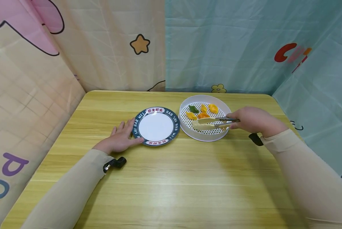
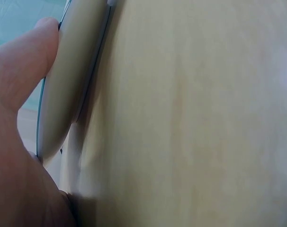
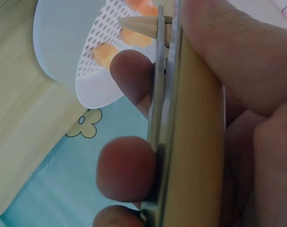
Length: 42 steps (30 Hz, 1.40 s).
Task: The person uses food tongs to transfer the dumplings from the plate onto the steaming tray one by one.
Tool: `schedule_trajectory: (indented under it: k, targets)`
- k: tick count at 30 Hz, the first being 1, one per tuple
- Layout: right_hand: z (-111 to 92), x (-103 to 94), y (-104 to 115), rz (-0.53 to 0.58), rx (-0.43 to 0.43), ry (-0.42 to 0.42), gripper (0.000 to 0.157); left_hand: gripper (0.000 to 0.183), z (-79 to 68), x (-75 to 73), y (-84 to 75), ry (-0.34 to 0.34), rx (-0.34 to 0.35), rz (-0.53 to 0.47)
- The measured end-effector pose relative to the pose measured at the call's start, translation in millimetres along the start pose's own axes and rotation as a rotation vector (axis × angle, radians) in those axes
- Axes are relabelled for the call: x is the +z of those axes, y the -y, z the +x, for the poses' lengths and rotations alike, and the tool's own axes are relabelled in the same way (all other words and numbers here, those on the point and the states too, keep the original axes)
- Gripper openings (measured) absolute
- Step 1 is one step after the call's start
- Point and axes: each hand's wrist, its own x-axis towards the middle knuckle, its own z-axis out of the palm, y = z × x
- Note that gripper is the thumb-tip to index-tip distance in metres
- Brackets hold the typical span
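My left hand (image 1: 120, 136) lies at the left side of a round plate (image 1: 156, 126), its thumb and straight fingers touching the dark green patterned rim. From below, the left wrist view shows the thumb (image 2: 34, 59) against the plate's edge (image 2: 70, 80). My right hand (image 1: 249, 119) grips metal tongs (image 1: 226, 120) with pale tips, held over a white perforated steamer basket (image 1: 203, 138). Dumpling-like pieces lie inside: a green one (image 1: 193, 109), an orange one (image 1: 203, 116) by the tongs, and several yellow ones (image 1: 213, 108). Whether the tongs touch any piece I cannot tell.
Both the plate and the basket stand side by side on a light wooden table (image 1: 171, 178), near its back edge. Printed curtains (image 1: 111, 47) hang behind and beside the table. A black strap mount (image 1: 115, 163) sits on the left wrist.
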Motion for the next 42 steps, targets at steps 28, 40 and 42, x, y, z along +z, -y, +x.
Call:
schedule_trajectory:
  k: [28, 40, 42]
  targets:
    - [-23, -12.3, 16, 0.118, 0.047, -0.154, 0.049, 0.117, 1.6, 0.3, 0.7, 0.001, -0.002, -0.002]
    - [13, 46.3, 112, 0.222, 0.046, -0.141, 0.056, 0.118, 1.2, 0.5, 0.8, -0.002, 0.005, -0.008]
    - [18, 52.3, 121, 0.228, 0.054, -0.122, 0.059, 0.118, 1.2, 0.2, 0.5, -0.003, 0.006, -0.006]
